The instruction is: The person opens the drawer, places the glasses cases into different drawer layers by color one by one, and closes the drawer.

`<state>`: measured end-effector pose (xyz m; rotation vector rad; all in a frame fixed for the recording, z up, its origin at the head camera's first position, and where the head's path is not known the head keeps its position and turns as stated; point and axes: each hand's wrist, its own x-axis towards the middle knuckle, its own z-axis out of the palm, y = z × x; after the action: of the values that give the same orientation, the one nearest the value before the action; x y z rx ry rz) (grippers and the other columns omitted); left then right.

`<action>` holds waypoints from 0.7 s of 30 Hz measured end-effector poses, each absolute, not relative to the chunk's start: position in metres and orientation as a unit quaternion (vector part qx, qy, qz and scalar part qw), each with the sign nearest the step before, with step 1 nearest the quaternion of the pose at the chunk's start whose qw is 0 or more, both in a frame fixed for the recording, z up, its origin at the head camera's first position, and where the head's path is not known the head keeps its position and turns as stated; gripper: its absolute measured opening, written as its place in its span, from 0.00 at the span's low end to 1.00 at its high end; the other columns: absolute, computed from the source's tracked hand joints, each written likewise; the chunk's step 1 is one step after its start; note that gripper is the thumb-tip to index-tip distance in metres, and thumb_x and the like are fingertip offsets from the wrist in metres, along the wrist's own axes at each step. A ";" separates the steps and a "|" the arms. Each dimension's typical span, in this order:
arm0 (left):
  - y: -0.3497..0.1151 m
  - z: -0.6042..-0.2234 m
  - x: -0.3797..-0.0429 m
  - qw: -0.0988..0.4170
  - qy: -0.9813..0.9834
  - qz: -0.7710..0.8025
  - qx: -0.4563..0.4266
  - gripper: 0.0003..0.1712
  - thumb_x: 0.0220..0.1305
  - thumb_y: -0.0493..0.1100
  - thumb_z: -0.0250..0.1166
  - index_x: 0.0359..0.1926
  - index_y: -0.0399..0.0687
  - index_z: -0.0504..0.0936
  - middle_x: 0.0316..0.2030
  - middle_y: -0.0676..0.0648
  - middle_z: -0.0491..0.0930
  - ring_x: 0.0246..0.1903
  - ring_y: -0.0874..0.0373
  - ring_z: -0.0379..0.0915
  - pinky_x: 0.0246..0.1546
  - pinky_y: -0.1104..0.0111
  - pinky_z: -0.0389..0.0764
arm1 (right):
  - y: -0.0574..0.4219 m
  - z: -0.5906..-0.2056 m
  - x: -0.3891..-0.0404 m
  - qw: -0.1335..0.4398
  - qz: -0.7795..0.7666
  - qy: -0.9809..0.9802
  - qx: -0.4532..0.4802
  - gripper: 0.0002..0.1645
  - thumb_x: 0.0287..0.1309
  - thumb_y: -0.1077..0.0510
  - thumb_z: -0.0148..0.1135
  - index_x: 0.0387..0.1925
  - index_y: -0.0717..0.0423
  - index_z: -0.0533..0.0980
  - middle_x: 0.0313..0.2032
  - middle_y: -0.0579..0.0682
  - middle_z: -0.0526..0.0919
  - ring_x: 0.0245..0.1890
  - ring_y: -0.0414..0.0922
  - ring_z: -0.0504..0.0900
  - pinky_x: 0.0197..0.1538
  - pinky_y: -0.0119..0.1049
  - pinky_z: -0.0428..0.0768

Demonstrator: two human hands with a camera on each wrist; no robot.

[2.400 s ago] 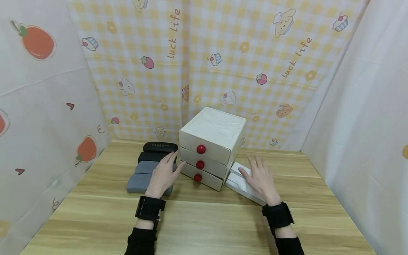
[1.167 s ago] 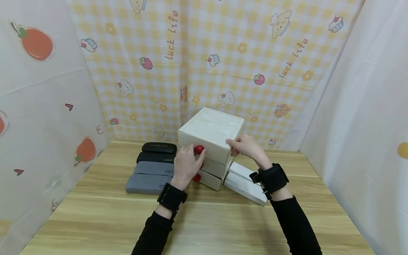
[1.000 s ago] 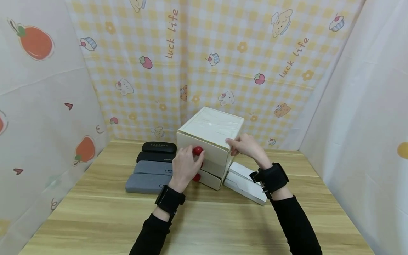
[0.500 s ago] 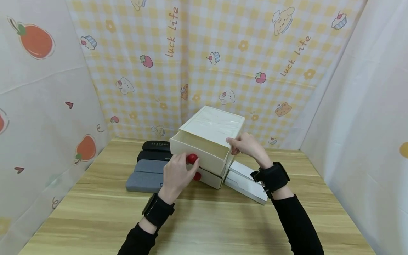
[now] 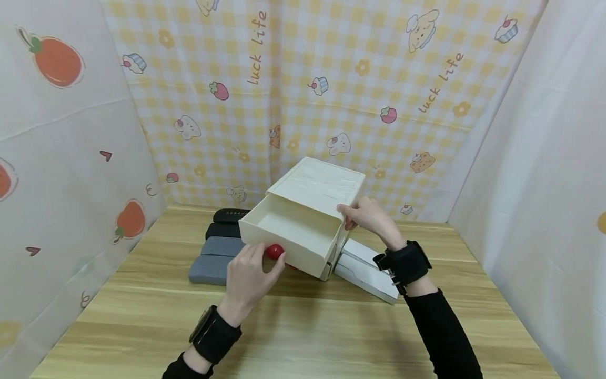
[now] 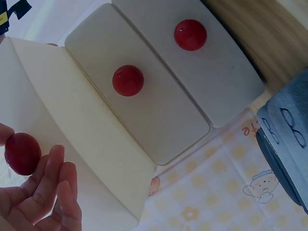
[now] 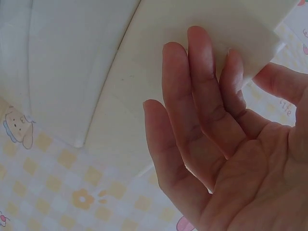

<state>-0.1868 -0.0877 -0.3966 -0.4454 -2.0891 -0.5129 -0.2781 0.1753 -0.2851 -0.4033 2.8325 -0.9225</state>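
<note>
A white three-drawer cabinet (image 5: pixel 322 181) stands on the wooden table in the head view. Its top drawer (image 5: pixel 303 257) is pulled well out, and the inside looks bare. My left hand (image 5: pixel 248 279) pinches that drawer's round red knob (image 5: pixel 274 251) between thumb and fingers; the left wrist view shows the same hold on the knob (image 6: pixel 22 154). At the cabinet's upper right front corner, my right hand (image 5: pixel 371 216) grips the edge, thumb on top and fingers against the side. Two lower red knobs (image 6: pixel 128 80) show on closed drawers in the left wrist view.
Left of the cabinet lie black glasses cases (image 5: pixel 222 230) and grey glasses cases (image 5: pixel 208 269), partly behind the drawer and left hand. Flat white boxes (image 5: pixel 366 281) rest against the cabinet's right side. A patterned curtain (image 5: pixel 213 158) hangs behind.
From above the table, my left hand went to the top knob and drew the drawer out toward me and leftward. My right hand moved onto the cabinet's corner and has stayed there.
</note>
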 end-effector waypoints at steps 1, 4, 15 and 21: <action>-0.089 -0.397 -0.185 0.456 -0.845 -0.209 -0.183 0.15 0.50 0.48 0.69 0.24 0.41 0.76 0.18 0.47 0.78 0.18 0.58 0.68 0.16 0.73 0.69 | 0.175 -0.285 -0.278 0.068 -0.304 0.941 -0.134 0.29 0.67 0.43 0.50 0.26 0.62 0.81 0.29 0.56 0.87 0.28 0.43 0.85 0.47 0.47 0.81; -0.093 -0.400 -0.180 0.462 -0.840 -0.211 -0.191 0.15 0.49 0.48 0.68 0.24 0.41 0.75 0.18 0.48 0.77 0.18 0.59 0.67 0.16 0.74 0.68 | 0.175 -0.285 -0.278 0.068 -0.304 0.941 -0.133 0.29 0.67 0.43 0.49 0.26 0.62 0.81 0.28 0.56 0.87 0.28 0.43 0.85 0.47 0.48 0.81; -0.101 -0.409 -0.171 0.464 -0.836 -0.206 -0.206 0.23 0.63 0.57 0.56 0.26 0.41 0.77 0.17 0.51 0.76 0.16 0.63 0.64 0.15 0.80 0.61 | 0.175 -0.286 -0.277 0.062 -0.307 0.940 -0.138 0.28 0.67 0.44 0.50 0.24 0.61 0.81 0.26 0.55 0.87 0.26 0.42 0.84 0.45 0.45 0.81; -0.102 -0.409 -0.169 0.473 -0.832 -0.206 -0.202 0.29 0.68 0.60 0.46 0.26 0.41 0.77 0.16 0.52 0.74 0.16 0.64 0.63 0.15 0.80 0.60 | 0.175 -0.285 -0.276 0.060 -0.306 0.940 -0.139 0.28 0.67 0.44 0.50 0.23 0.61 0.81 0.26 0.55 0.87 0.26 0.42 0.84 0.44 0.44 0.81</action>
<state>-0.1686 -0.1021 -0.4092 -0.4955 -2.0366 -0.5031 -0.2761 0.1748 -0.2849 -0.4218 2.8452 -0.9273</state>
